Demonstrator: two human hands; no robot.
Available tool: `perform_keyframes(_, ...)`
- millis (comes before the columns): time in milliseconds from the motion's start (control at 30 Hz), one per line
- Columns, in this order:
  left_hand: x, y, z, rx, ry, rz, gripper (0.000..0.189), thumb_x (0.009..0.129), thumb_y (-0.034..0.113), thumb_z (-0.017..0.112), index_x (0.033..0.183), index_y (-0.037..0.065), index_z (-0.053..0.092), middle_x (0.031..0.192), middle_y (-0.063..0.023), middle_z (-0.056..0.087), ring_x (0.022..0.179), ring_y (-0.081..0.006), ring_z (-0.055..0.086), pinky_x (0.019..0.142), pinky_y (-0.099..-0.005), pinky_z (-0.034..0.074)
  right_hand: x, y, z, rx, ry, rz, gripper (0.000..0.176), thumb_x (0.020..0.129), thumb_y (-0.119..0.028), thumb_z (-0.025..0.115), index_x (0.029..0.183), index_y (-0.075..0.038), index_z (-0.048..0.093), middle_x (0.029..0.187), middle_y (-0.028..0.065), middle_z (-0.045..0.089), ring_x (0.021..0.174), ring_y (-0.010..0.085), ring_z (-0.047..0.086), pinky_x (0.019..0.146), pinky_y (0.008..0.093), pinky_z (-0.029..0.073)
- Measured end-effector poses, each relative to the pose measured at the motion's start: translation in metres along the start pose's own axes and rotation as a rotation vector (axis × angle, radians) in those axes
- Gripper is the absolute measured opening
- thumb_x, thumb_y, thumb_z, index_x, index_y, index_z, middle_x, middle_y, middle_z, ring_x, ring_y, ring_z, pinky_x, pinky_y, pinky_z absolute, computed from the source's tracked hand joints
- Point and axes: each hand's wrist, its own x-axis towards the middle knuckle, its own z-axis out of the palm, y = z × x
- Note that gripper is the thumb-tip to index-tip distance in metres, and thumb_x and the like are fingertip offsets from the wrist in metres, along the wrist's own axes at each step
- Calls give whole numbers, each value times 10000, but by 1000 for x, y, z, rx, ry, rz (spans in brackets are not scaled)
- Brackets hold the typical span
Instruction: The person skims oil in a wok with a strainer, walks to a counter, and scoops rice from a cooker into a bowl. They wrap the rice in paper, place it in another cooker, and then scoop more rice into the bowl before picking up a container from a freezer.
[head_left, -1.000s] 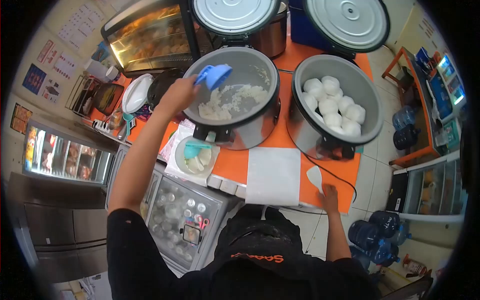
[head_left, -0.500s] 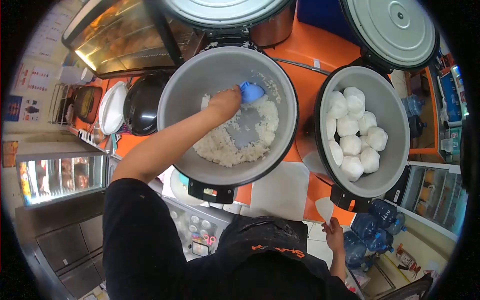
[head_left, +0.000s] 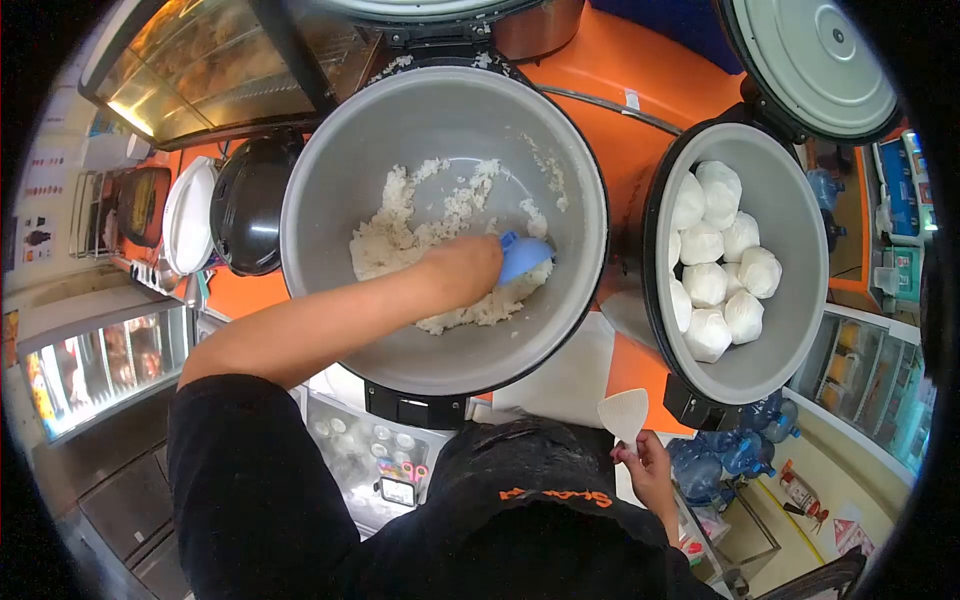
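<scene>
My left hand (head_left: 462,272) is inside the large rice cooker (head_left: 345,165), closed on a blue scoop (head_left: 523,258). The scoop is down in the cooked rice (head_left: 385,245) near the right side of the grey pot; part of its handle is hidden by my fingers. Low on the right, my right hand (head_left: 648,468) has its fingers wrapped round the handle of a white rice paddle (head_left: 624,413), blade up, outside the pot. A second open cooker (head_left: 790,330) to the right contains several round white wrapped bundles (head_left: 704,284).
An orange counter (head_left: 640,70) carries both cookers, with a cable behind them. A glass food warmer (head_left: 190,65) stands back left, beside a black lid (head_left: 256,205) and a white lid (head_left: 187,215). Blue water bottles (head_left: 735,450) and a fire extinguisher (head_left: 804,490) are low right.
My left hand has moved the scoop down and toward the front right of the pot, and the rice is more broken up. The paddle in my right hand has shifted left.
</scene>
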Motion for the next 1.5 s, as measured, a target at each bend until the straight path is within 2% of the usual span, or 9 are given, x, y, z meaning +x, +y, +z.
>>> perform_keyframes(233,-10,-21,-4,-78,-285,47,261,887,106,569,1104,-23,635,940,-240,698,883,-424,688,759,-484,541,2,-4,11,60,-38,11,148,947,-5,604,1089,26,575,926,101,713,858,156,684,798,304,549)
perform_keyframes(433,-55,-40,-96,-342,-569,-253,356,904,183,600,1217,20,650,973,-205,713,869,-404,686,781,-479,526,3,-11,6,87,-13,19,173,947,-20,602,1113,14,568,923,81,700,824,135,649,768,283,524)
perform_keyframes(633,-59,-81,-73,452,-216,-254,292,881,137,598,1151,61,678,982,-178,732,866,-336,733,711,-440,586,8,-9,14,51,-46,-64,186,962,19,571,1142,11,523,934,96,654,861,149,617,815,296,503)
perform_keyframes(733,-56,-74,-31,496,-69,-246,236,853,84,615,1074,32,681,988,-170,736,895,-333,738,760,-427,598,14,-14,34,2,40,-104,227,949,-24,605,1163,17,539,969,79,643,861,147,604,794,277,488)
perform_keyframes(933,-64,-25,-34,477,-227,-139,189,846,37,620,1027,-1,659,947,-187,733,899,-350,735,742,-433,599,66,-50,105,-209,129,-343,719,697,-217,932,1161,19,436,863,74,465,785,198,485,732,345,461)
perform_keyframes(1033,-61,-16,-36,519,-352,-43,185,848,39,617,1023,-10,655,928,-202,730,903,-355,733,729,-441,599,99,-54,138,-170,198,-403,833,655,-214,950,1208,-1,365,931,70,454,819,198,462,737,336,445)
perform_keyframes(1100,-65,-14,-14,531,-226,-120,166,849,59,634,983,28,727,970,-167,745,926,-335,739,728,-421,604,113,-70,152,-130,241,-441,956,646,-152,947,1336,-26,298,975,43,441,860,164,440,754,293,425)
perform_keyframes(1233,-71,-14,-6,427,-155,-153,162,839,57,647,951,39,763,999,-144,752,937,-329,739,749,-416,602,128,-69,167,-48,281,-475,954,652,-161,942,1343,-29,298,991,30,426,874,160,427,765,295,417)
perform_keyframes(1500,-72,-4,-25,324,-395,-44,253,801,-4,587,1030,-25,692,994,-242,712,971,-394,701,813,-490,568,125,-68,167,57,254,-432,840,682,-184,928,1255,-44,329,1013,37,418,880,154,421,782,297,406)
